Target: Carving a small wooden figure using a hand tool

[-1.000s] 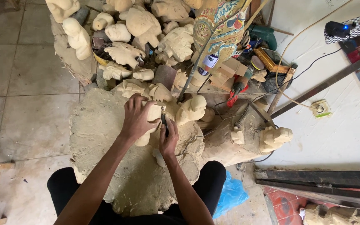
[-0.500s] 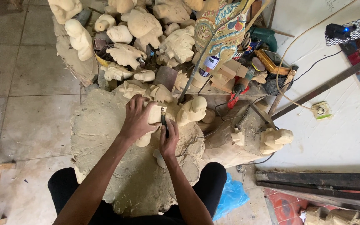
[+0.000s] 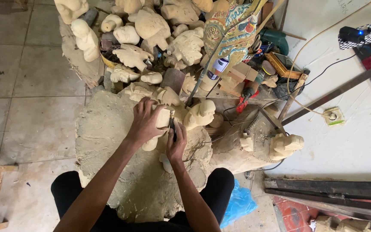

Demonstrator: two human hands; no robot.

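Left hand: left hand (image 3: 144,122) is wrapped over the carving (image 3: 162,122), fingers curled across its top, pinning it against the slab (image 3: 108,141).
Right hand: right hand (image 3: 177,139) is pressed together in a pinch round a thin dark tool (image 3: 172,126), tip set at the carving's right edge.
Carving: pale, unfinished wood, resting on the slab's upper middle; its lower end shows below the left hand. Detail of the cut is too small to tell.
Change: against the two earlier views, both hands and the carving sit in the same place on the slab; no shift beyond slight camera movement. Judged: fine, steady cutting at one spot.
Slab: broad, rough, dusty block, in front of the person's knees.
Beyond slab: heap of pale figures (image 3: 151,25) at its far edge; a painted piece (image 3: 228,30) to the far right of it.
Right of slab: a second figure (image 3: 284,146) on a smaller block, cables and a socket (image 3: 333,116) further out.
Near slab, lower right: blue bag (image 3: 239,204).
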